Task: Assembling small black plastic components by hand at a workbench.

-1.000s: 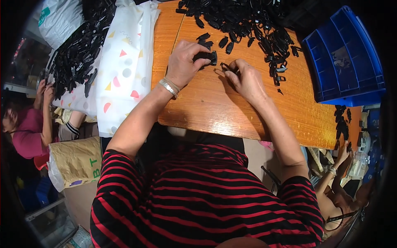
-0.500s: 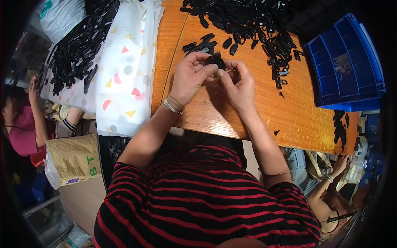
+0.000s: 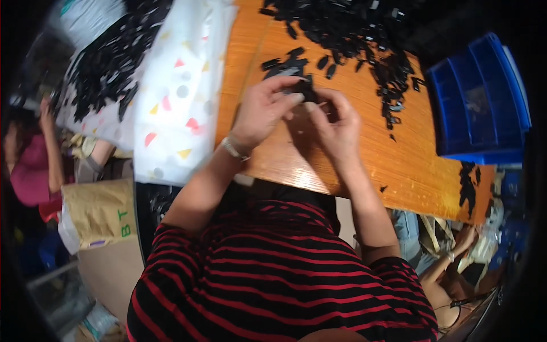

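Orange-brown wooden table [image 3: 393, 171] takes up the middle, near edge right at the wearer's body, so both forearms come in over it. White patterned sheet [image 3: 171, 125] covers its left side, hanging over the edge; maybe keeps stuff off the surface, can't confirm. Blue bin [image 3: 478, 102] at the right, out of the hands' way; contents not readable. Large black pile [image 3: 342, 28] at the far side, loose small parts heaped and trailing down to the right, presumably put there to sit within reach and leave the near wood free for working. Second black pile [image 3: 105, 77] left of the sheet, well apart from the hands.

Left hand [image 3: 263, 108] and right hand [image 3: 337, 117] meet over the table, both narrow, fingertips closed on one item. Small cluster [image 3: 285, 61] of black parts lies just beyond the left hand, likely split off from the heap to be handy. Held black part [image 3: 307, 86] is between the two hands, above the wood, thumbs on the near side; two-sided pinch probably steadies something this small. Blur hides its exact shape, and whether it's one piece or two. Tiny dark scrap [image 3: 383, 188] near table's front edge, untouched.
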Motion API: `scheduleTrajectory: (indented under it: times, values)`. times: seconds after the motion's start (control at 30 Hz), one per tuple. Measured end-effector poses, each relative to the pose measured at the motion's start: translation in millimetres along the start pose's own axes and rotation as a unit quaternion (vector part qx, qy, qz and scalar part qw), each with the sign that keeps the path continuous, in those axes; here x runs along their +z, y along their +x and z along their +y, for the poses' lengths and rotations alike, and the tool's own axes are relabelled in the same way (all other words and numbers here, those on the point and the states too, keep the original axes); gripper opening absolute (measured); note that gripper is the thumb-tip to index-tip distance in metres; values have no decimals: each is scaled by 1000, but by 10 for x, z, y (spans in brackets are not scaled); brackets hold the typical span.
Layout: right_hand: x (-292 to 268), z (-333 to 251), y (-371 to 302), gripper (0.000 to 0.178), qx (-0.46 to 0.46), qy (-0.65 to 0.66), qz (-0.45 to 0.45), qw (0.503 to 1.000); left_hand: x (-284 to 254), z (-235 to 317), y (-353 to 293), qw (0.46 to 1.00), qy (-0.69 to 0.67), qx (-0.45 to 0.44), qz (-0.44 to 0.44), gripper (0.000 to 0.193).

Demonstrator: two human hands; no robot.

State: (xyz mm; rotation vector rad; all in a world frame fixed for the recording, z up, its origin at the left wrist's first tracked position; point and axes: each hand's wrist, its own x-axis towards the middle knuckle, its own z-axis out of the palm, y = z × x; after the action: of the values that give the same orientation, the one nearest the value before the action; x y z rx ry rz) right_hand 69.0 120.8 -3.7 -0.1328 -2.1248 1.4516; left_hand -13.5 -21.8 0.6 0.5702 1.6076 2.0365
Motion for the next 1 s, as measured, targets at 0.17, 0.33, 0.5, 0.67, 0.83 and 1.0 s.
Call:
scheduleTrajectory:
  times: [0.17, 0.33, 0.5, 0.67, 0.83, 1.0]
  values:
    - [1, -28, -13, 23, -43, -5, 0, 999, 2, -3, -76, 1000, -12, 19, 9, 32]
    - [-20, -96, -33, 23, -77, -84, -14, 993, 66, -42, -122, 999, 12, 42, -4, 31]
    - [15, -102, -84, 25, -117, -117, 18, 986, 127, -102, -147, 994, 45, 101, -5, 30]
    - [102, -44, -194, 44, -123, -151, 61, 979, 221, -112, -216, 996, 37, 81, 21, 17]
    - [165, -116, -352, 45, -14, -70, -19, 997, 162, -114, -200, 995, -47, 38, -84, 23]
    - [51, -66, -395, 41, 26, -79, -32, 996, 258, -118, -179, 995, -38, 5, -95, 25]
